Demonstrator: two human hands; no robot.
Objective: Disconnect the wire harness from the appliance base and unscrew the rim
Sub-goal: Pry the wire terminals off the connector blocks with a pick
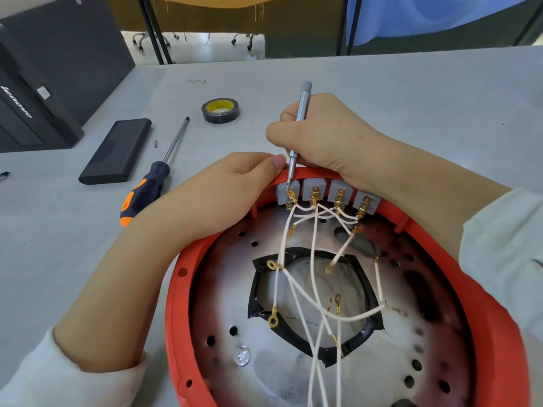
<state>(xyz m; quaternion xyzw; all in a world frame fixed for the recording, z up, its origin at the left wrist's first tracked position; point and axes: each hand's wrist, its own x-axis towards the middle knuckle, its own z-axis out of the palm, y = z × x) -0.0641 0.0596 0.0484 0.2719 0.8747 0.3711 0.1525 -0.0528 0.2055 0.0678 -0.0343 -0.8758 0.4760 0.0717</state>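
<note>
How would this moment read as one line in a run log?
right hand: grips slim grey screwdriver, tip at leftmost terminal block | left hand: steadies red rim | white wires: loose in base

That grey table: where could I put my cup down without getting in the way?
The table is bare to the right of the right hand, and along the far edge behind the tape roll. Left is crowded: a black case, a big screwdriver, a loose bit. The red rim fills the near side.
</note>
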